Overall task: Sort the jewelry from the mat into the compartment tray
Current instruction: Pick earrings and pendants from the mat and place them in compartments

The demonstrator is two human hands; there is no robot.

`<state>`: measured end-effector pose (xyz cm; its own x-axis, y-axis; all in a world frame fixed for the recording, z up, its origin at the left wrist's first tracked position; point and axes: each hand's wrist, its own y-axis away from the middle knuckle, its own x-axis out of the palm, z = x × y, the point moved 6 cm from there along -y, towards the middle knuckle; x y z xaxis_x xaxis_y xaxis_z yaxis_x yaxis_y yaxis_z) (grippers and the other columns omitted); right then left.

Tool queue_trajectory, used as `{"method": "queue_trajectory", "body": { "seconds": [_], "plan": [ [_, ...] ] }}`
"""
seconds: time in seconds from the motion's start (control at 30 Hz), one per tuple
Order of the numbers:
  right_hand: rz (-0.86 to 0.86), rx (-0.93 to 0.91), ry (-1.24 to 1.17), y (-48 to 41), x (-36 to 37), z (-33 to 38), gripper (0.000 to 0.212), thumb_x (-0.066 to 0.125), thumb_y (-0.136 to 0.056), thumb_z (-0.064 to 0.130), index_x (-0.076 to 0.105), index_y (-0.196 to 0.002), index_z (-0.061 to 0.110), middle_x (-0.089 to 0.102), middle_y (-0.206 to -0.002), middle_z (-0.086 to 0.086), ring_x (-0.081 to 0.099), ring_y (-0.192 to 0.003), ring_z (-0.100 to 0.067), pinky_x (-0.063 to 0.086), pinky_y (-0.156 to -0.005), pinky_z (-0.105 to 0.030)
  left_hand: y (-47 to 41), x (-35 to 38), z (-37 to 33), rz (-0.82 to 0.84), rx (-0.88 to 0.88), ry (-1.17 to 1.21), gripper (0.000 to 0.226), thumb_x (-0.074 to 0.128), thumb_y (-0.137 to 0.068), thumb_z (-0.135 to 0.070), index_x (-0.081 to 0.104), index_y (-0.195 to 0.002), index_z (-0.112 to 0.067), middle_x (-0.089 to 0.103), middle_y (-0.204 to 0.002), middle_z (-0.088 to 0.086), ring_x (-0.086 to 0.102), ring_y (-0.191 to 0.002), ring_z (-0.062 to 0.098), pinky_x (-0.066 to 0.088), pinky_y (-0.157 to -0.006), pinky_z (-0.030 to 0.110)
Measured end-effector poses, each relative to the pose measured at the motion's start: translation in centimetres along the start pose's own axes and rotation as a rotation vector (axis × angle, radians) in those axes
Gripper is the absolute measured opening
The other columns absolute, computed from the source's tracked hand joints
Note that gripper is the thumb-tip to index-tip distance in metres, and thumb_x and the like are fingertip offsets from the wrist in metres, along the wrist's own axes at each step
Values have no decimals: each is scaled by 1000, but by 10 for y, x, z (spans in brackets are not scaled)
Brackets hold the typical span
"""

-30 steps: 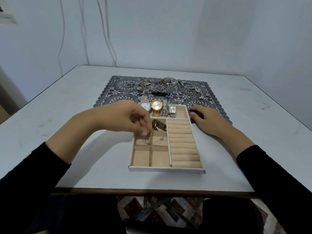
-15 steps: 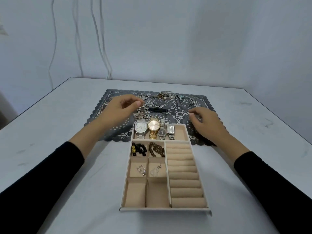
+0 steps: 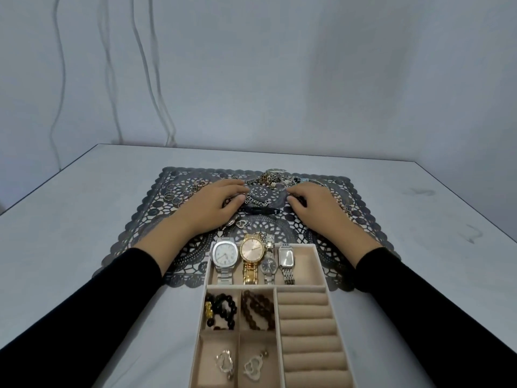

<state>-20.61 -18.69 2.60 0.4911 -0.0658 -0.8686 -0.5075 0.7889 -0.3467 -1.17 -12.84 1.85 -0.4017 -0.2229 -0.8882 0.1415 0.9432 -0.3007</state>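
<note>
Head view shows the partly filled tray [image 3: 319,268] nearest, then the left hand [image 3: 215,204] and right hand [image 3: 317,207] palm-down on the mat [image 3: 140,233], fingers bent, grip impossible to tell, a chain [image 3: 256,201] lying crosswise between their fingertips, nearer the left, and the jewelry heap [image 3: 272,177] just beyond.
</note>
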Motion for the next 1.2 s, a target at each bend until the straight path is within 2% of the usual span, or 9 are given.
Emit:
{"method": "queue_trajectory", "body": {
  "seconds": [0.23, 0.33, 0.43, 0.57, 0.73, 0.83, 0.97, 1.07, 1.2],
  "plan": [
    [44, 4, -4, -29, 14, -1, 31, 51, -96, 23, 64, -124, 17, 62, -124, -2, 54, -115, -18, 38, -101, -29, -22, 1, 19, -11, -40, -73, 42, 40, -103, -38, 51, -140, -23, 45, -148, -5, 40, -136, 13, 28, -112, 30],
    [31, 7, -8, -34, 15, -3, 27, 53, -95, 20, 67, -117, 14, 63, -118, -3, 55, -109, -17, 37, -93, -23, -25, 0, 22, -13, -57, -74, 42, 38, -103, -36, 50, -142, -22, 46, -148, -5, 39, -136, 12, 26, -110, 26],
    [30, 15, -28, -35, 15, -6, 20, 56, -94, 20, 69, -107, 14, 64, -110, -1, 54, -99, -14, 38, -87, -21, -23, -2, 25, -50, -52, -48, 38, 42, -103, -31, 56, -136, -22, 52, -142, -4, 45, -132, 12, 29, -105, 23],
    [37, 23, -49, -35, 15, -10, 7, 59, -92, 20, 65, -91, 17, 58, -93, 4, 49, -87, -11, 37, -78, -23, -22, -3, 29, -100, -52, 4, 32, 51, -98, -22, 64, -128, -21, 60, -133, -2, 52, -124, 14, 36, -105, 27],
    [54, 7, -94, -33, 14, -12, 11, 55, -93, 14, 57, -83, 17, 53, -90, 4, 47, -86, -13, 31, -76, -22, -21, -8, 37, -180, -96, 84, 27, 57, -94, -20, 68, -118, -25, 67, -119, -4, 58, -113, 14, 45, -101, 37],
    [50, -5, -101, -33, 14, -11, 12, 51, -95, 12, 53, -84, 16, 51, -88, 4, 46, -84, -13, 31, -71, -22, -21, -9, 38, -191, -117, 90, 20, 62, -93, -28, 71, -110, -25, 68, -113, -6, 59, -109, 13, 46, -97, 35],
    [4, 9, -162, -32, 10, -11, 13, 45, -98, 11, 53, -89, 10, 51, -80, 5, 46, -72, -5, 31, -58, -14, -20, -8, 35, -175, -104, 95, 19, 67, -89, -39, 72, -103, -27, 67, -109, -9, 57, -105, 8, 44, -93, 30],
    [-32, 18, -210, -32, 8, -12, 11, 44, -99, 11, 53, -92, 11, 55, -79, 1, 47, -68, -11, 34, -57, -19, -21, -8, 35, -173, -92, 97, 13, 68, -89, -36, 72, -98, -28, 66, -106, -10, 58, -104, 9, 44, -95, 31],
    [-87, 34, -255, -31, 4, -15, 9, 48, -98, 14, 56, -95, 12, 60, -76, -1, 47, -60, -10, 35, -54, -20, -22, -8, 33, -173, -86, 106, 10, 66, -91, -30, 71, -98, -25, 68, -103, -10, 59, -101, 10, 44, -91, 29]
  ]
}}
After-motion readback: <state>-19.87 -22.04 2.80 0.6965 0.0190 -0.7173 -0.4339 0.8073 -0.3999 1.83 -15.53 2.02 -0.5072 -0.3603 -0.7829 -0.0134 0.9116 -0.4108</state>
